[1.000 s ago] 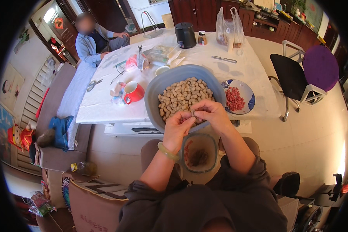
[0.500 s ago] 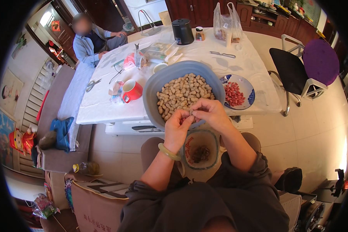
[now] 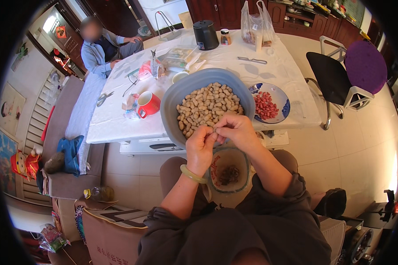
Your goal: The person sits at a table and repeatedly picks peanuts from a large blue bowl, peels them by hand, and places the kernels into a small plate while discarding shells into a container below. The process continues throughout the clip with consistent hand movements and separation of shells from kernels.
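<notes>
My left hand, with a pale bangle on its wrist, and my right hand meet at the near rim of a grey-blue basin. Their fingertips pinch together on a small peanut, mostly hidden by the fingers. Unshelled peanuts lie heaped in the basin. To its right, red shelled peanut kernels rest in a blue-patterned white bowl. Under my hands, between my knees, stands a bin with brown shell scraps at its bottom.
A red mug is left of the basin, scissors farther left. A black kettle, a jar and a plastic bag stand at the back. Another person sits at the far left. A chair is at right.
The view has shifted slightly, so the table and basin sit a little farther left. My hands stay pinched together over the basin's near rim.
</notes>
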The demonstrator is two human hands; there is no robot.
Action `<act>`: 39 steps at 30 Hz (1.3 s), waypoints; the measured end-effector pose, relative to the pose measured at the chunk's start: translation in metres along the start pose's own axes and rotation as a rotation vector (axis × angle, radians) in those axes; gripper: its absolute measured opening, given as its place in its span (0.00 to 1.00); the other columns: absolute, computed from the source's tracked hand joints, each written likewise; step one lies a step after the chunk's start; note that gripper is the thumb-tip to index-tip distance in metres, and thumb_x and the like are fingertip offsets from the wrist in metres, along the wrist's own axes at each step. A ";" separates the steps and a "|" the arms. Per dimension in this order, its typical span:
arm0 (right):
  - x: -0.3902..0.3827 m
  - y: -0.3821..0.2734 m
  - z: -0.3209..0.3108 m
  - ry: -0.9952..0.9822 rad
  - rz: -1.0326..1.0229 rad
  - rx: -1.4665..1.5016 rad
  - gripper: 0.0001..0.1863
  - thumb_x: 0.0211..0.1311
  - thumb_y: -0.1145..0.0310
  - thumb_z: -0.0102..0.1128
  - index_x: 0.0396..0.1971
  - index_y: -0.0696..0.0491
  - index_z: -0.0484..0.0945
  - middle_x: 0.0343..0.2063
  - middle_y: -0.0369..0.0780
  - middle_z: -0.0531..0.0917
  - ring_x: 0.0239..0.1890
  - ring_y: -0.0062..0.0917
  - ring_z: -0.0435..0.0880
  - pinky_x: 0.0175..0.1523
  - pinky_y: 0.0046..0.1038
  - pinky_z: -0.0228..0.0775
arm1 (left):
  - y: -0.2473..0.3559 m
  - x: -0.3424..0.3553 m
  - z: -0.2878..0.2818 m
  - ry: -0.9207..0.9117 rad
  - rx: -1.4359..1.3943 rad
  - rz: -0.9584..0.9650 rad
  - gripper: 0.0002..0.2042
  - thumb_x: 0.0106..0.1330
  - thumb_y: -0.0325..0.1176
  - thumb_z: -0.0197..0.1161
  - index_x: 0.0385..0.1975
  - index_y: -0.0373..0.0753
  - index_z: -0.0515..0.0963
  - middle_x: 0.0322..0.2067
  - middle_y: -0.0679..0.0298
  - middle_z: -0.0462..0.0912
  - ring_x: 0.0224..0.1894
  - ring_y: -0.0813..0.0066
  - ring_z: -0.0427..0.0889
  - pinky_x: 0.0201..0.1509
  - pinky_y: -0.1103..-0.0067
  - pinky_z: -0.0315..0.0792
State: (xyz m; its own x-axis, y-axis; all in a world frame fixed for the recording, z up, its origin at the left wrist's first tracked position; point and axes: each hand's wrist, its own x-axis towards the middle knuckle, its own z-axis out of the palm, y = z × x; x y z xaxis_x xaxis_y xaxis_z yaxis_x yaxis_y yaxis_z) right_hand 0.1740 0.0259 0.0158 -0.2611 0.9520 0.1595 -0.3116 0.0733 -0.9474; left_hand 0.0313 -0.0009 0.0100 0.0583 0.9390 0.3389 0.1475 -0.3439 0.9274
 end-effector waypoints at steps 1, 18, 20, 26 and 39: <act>0.000 0.000 0.001 0.006 -0.004 0.007 0.01 0.52 0.80 0.57 0.24 0.61 0.74 0.19 0.39 0.79 0.20 0.18 0.77 0.23 0.19 0.70 | 0.000 0.000 0.000 0.006 0.011 0.015 0.01 0.61 0.21 0.54 0.28 0.33 0.71 0.21 0.65 0.74 0.25 0.83 0.71 0.29 0.85 0.68; 0.001 0.001 0.000 -0.001 0.002 -0.122 0.03 0.55 0.81 0.55 0.31 0.61 0.75 0.23 0.38 0.79 0.24 0.17 0.78 0.30 0.18 0.71 | 0.003 0.004 -0.005 -0.037 -0.428 -0.319 0.01 0.64 0.23 0.52 0.33 0.35 0.70 0.22 0.67 0.73 0.18 0.88 0.63 0.19 0.91 0.56; 0.001 0.001 0.001 0.007 -0.015 -0.145 0.02 0.55 0.81 0.55 0.29 0.61 0.75 0.22 0.37 0.79 0.24 0.17 0.78 0.29 0.18 0.71 | 0.009 0.005 -0.004 -0.010 -0.430 -0.347 0.01 0.65 0.24 0.51 0.32 0.35 0.69 0.22 0.67 0.73 0.18 0.88 0.63 0.19 0.91 0.56; -0.004 0.002 0.009 0.052 -0.109 -0.265 0.02 0.51 0.80 0.57 0.23 0.61 0.74 0.19 0.38 0.77 0.22 0.18 0.78 0.26 0.19 0.69 | 0.010 0.002 0.000 0.015 -0.390 -0.328 0.03 0.66 0.26 0.52 0.31 0.36 0.70 0.21 0.69 0.73 0.20 0.88 0.66 0.21 0.90 0.60; -0.009 0.010 0.020 0.183 -0.176 -0.177 0.04 0.47 0.81 0.58 0.19 0.61 0.72 0.17 0.37 0.75 0.18 0.18 0.76 0.23 0.19 0.66 | -0.007 -0.011 0.015 0.206 -0.226 -0.105 0.06 0.66 0.26 0.52 0.26 0.35 0.69 0.21 0.71 0.71 0.24 0.88 0.66 0.27 0.88 0.64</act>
State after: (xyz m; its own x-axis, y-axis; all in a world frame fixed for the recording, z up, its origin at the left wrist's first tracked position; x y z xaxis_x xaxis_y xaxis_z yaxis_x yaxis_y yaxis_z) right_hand 0.1544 0.0123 0.0105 -0.0430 0.9567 0.2881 -0.1694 0.2772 -0.9458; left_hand 0.0439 -0.0092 -0.0026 -0.1502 0.9583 0.2430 -0.0820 -0.2570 0.9629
